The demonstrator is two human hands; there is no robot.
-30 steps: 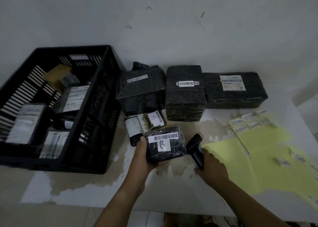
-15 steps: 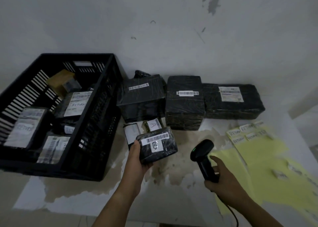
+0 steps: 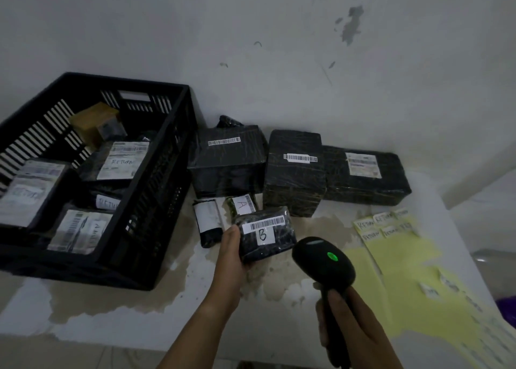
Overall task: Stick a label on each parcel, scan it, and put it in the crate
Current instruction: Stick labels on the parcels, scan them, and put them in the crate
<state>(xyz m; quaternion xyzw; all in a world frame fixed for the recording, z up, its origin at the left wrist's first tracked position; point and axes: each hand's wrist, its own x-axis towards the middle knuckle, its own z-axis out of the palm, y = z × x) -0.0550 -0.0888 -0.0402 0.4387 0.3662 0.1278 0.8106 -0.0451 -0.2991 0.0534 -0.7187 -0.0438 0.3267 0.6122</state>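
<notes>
My left hand [image 3: 231, 252] grips a small black parcel [image 3: 275, 243] with a barcode strip and a white label marked B, held just above the table. My right hand [image 3: 344, 317] holds a black handheld scanner [image 3: 324, 259] by its grip; its head sits right beside the parcel and a green light glows on top. The black slatted crate [image 3: 156, 189] stands at the left and holds several labelled parcels, some marked RETURN. Yellow label sheets [image 3: 391, 254] with handwritten RETURN stickers lie at the right.
Three large black wrapped parcels [image 3: 294, 178] line the wall behind. Two small parcels, one marked A [image 3: 242, 204] and one with a blank white label [image 3: 208, 220], lie beside the crate. The stained white table [image 3: 156, 298] ends close at the front and right.
My right hand has lifted the scanner and swung its head up next to the B parcel, its green light now showing. My left hand keeps the parcel almost still.
</notes>
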